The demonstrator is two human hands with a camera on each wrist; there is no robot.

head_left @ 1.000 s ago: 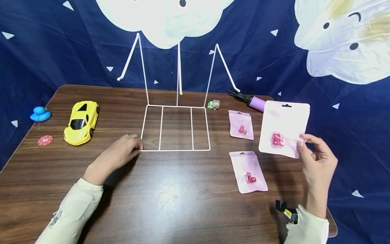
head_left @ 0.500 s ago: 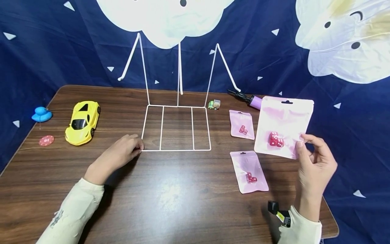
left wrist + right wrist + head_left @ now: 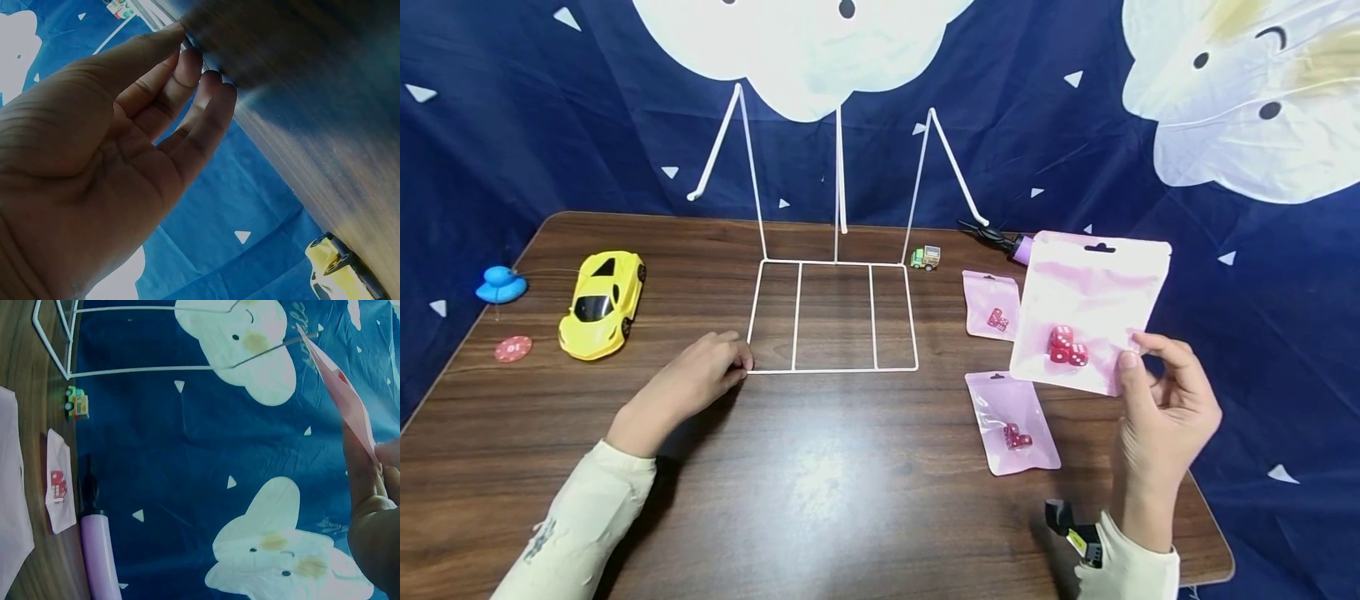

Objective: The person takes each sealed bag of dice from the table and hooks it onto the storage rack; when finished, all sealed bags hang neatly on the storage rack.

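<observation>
My right hand (image 3: 1171, 408) pinches the lower right edge of a pink pouch (image 3: 1093, 292), raised above the table and facing me. Red dice (image 3: 1063, 346) show through its front, and a hang slot is cut in its top. In the right wrist view the pouch (image 3: 340, 387) appears nearly edge-on. At the front left corner of a white wire display rack (image 3: 835, 371), my left hand (image 3: 700, 375) pinches the wire between thumb and fingertips. The rack has three upright arms with bent-down ends. Two more pink pouches with dice, a far one (image 3: 981, 292) and a near one (image 3: 1000, 400), lie right of it.
A small green toy truck (image 3: 925, 257) stands beside the rack's back right corner. Behind the raised pouch lies a purple hand pump (image 3: 1021, 249), partly hidden. On the left are a yellow toy car (image 3: 598, 304), a blue rubber duck (image 3: 501, 285) and a red poker chip (image 3: 513, 348).
My right hand has moved left with the pouch, which now overlaps the edge of the far pouch and covers more of the pump. My left hand stays at the rack's corner.
</observation>
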